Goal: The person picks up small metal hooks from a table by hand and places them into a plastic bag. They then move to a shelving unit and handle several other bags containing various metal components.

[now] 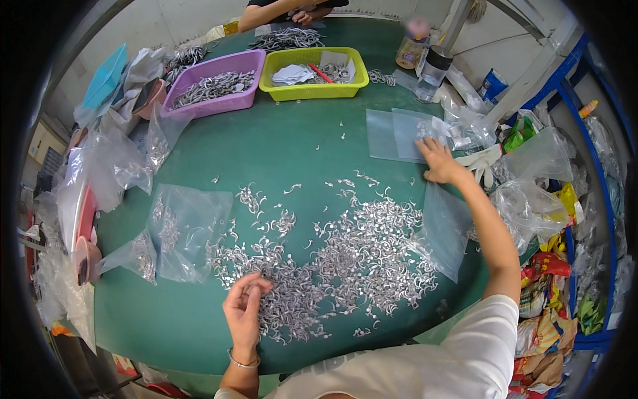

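Note:
Many small curved silvery metal pieces (372,246) lie loose in a wide heap across the green table. At the left edge of the heap is my left hand (244,307), its fingers curled toward the thumb; whatever they may hold is hidden. My right hand (438,161) reaches far out to the right, fingers spread and resting on the edge of flat clear plastic bags (399,136). Another clear bag (446,229) lies beside the heap, under my right forearm's side. To the left, a clear bag (193,229) has some metal pieces inside.
A purple basin (222,100) of metal pieces and a yellow-green basin (316,94) with papers and a red stick stand at the back. A bottle (433,73) is at the far right. Plastic bags crowd both sides. Across the table sits another person (292,10).

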A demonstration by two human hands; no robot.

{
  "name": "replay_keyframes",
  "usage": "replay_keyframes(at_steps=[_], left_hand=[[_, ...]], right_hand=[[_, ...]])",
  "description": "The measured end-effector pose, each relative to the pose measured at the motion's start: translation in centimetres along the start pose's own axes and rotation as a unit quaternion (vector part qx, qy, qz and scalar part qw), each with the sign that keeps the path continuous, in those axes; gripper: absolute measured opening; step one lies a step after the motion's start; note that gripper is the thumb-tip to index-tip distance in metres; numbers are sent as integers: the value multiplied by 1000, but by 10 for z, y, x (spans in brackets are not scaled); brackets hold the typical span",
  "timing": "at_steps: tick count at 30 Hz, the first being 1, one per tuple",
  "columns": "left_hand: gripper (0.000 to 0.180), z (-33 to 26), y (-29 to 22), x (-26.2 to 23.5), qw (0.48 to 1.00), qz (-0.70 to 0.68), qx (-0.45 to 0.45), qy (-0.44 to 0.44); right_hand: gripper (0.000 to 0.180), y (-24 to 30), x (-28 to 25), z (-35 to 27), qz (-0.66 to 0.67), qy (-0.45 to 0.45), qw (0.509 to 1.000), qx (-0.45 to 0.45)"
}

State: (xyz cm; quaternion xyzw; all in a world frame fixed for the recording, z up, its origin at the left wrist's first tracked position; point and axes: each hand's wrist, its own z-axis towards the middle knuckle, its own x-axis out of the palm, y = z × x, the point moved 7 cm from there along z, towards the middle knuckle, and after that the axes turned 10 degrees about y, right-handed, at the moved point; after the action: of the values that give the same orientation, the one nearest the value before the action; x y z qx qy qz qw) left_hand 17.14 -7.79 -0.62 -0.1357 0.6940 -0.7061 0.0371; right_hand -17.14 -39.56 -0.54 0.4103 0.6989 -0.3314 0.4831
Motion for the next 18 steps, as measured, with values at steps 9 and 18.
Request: replay_keyframes(at_steps=[9,18], left_hand=[[21,-2,-1,-8,1000,1,10,-11],[20,-1,0,-1,1000,4,14,1]], right_hand=[[16,-28,-28,12,105,-338,932,78],[18,-194,22,0,604,-470,622,164]])
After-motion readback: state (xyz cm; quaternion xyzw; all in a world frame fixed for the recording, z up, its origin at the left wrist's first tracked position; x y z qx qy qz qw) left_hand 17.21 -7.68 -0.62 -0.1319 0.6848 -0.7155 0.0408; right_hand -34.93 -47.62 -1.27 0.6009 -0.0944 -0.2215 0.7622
